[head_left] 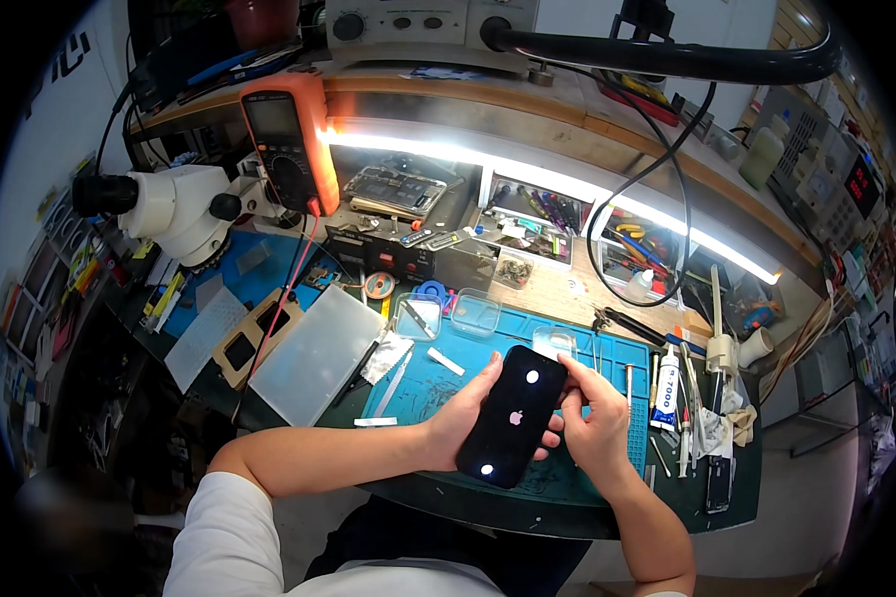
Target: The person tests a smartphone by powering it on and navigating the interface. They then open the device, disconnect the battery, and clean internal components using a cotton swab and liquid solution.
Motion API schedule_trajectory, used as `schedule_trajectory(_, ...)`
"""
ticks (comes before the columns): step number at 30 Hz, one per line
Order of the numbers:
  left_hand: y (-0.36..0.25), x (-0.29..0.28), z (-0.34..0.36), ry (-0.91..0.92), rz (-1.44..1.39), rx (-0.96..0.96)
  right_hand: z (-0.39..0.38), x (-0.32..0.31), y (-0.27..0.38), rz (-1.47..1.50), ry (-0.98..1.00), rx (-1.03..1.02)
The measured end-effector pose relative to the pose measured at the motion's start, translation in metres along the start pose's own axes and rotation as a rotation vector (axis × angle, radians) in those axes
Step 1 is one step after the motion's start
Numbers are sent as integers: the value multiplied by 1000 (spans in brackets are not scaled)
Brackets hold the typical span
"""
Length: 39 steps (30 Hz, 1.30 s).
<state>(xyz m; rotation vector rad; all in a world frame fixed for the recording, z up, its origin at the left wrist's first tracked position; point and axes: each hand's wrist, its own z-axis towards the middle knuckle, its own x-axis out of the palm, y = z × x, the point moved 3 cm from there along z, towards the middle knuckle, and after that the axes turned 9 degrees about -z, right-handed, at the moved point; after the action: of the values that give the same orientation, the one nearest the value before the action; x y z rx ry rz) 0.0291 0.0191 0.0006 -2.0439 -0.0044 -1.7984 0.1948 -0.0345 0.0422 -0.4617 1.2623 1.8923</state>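
Observation:
My left hand (448, 428) grips a black smartphone (503, 438) from its left side, fingertips curled round to the right edge. The phone's screen is dark with a small pale logo in the middle and two bright round spots, perhaps reflections. My right hand (597, 423) is closed at the phone's upper right, its index finger on the edge near the top corner. The phone is held over a blue work mat (418, 388). Just beyond it are small clear plastic boxes (476, 310), a white strip (445, 360) and tweezers (596, 353).
A microscope (174, 214), orange multimeter (289, 139), translucent case (309, 353) and beige plate with cutouts (259, 323) stand or lie at left. A glue tube (667, 388), swabs and tools crowd the right edge. A lit shelf (567, 88) spans the back, with a looped cable (687, 189).

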Motion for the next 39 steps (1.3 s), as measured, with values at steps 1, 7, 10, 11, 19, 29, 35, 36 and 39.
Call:
schedule_trajectory(1,0,0,0,-1,3,1,0,0,1,2,0,1)
schedule_trajectory(7,0,1,-1,-39,30,8,0,0,0,-4,4,-8)
schedule_trajectory(10,-1,0,0,-28,31,10,0,-1,1,9,11,11)
schedule_trajectory(11,-1,1,0,-23,28,8,-1,0,0,14,12,25)
schedule_trajectory(19,-1,3,0,23,-42,1,-2,1,1,62,30,92)
schedule_trajectory(29,0,1,0,-3,-33,-2,0,1,0,-61,-23,-16)
schedule_trajectory(35,-1,0,-2,-36,12,4,2,1,-1,-2,55,-25)
schedule_trajectory(36,0,-1,-2,-29,8,1,2,0,-1,8,60,-17)
schedule_trajectory(39,0,-2,0,-4,-15,-8,0,1,-3,5,36,-31)
